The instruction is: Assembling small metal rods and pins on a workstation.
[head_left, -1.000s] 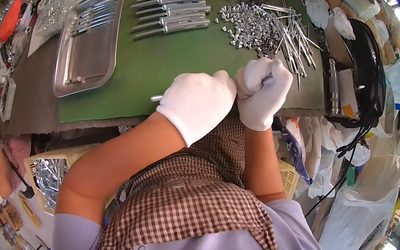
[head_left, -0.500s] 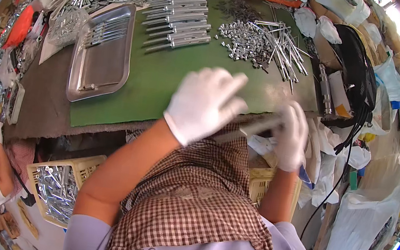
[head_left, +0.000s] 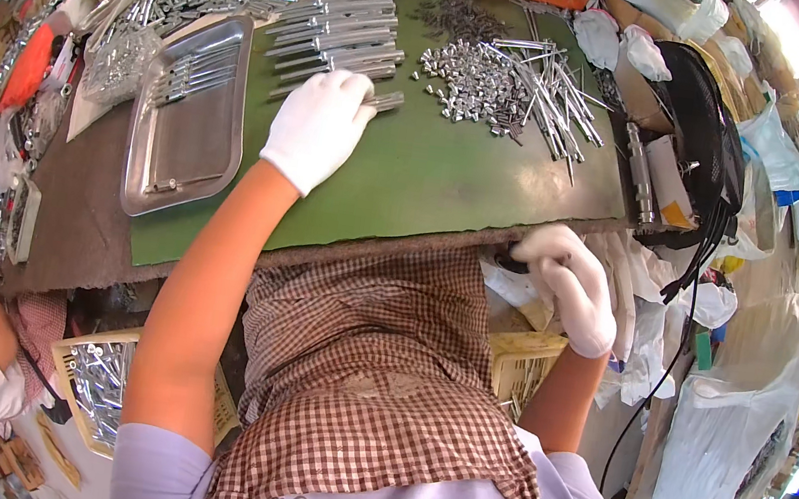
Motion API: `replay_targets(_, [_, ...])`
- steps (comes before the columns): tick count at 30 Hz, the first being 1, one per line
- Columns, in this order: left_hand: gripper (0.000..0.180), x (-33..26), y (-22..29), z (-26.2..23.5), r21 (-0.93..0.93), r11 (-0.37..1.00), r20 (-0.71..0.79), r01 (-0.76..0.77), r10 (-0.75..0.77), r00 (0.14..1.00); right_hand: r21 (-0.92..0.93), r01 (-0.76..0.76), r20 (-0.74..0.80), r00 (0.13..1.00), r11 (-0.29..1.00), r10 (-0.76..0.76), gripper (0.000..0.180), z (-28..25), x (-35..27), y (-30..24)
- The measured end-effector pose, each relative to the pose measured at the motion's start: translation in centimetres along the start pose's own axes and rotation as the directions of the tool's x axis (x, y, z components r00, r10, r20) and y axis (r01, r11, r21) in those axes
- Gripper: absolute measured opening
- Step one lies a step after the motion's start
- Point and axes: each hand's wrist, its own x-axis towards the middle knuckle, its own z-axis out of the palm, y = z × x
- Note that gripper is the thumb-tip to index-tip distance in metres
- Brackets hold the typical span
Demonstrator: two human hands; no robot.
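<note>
I see left hand [head_left: 317,128]: fingers gripping metal tube [head_left: 389,102], end protruding rightward | right hand [head_left: 571,287]: off surface [head_left: 449,180] near edge, grip I cannot tell

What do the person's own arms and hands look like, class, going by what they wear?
The left hand and right hand both wear white, close-fitting fabric gloves that end at the wrist. Both forearms are bare, below short, pale lavender sleeves. No cable or marking can be made out on either arm.
</note>
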Motion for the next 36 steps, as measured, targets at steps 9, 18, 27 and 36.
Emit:
replay_targets(9, [0.033, -3.5, 7.4, -4.7, -0.075, 0.97, 0.161, -0.232, 0.242, 0.957, 0.282, -0.185, -0.098, 0.971, 0.941, 0.22, 0.034, 7.2, 7.3, -2.8])
replay_targets(18, [0.043, -5.3, 6.7, -4.6, -0.177, 0.955, 0.04, -0.239, 0.25, 0.967, 0.009, -0.309, 0.011, 0.951, 0.951, 0.309, 0.025, 6.8, 8.1, -1.6])
replay_targets(27, [0.04, -5.7, 6.9, -5.0, -0.191, 0.961, 0.066, -0.199, 0.214, 0.974, 0.368, -0.271, -0.061, 0.947, 0.89, 0.314, 0.034, 6.8, 7.1, -3.0])
replay_targets(36, [0.044, -5.9, 7.3, -5.1, -0.211, 0.964, 0.082, -0.164, 0.184, 0.979, 0.27, -0.303, -0.087, 0.938, 0.914, 0.336, 0.017, 6.5, 6.6, -2.0])
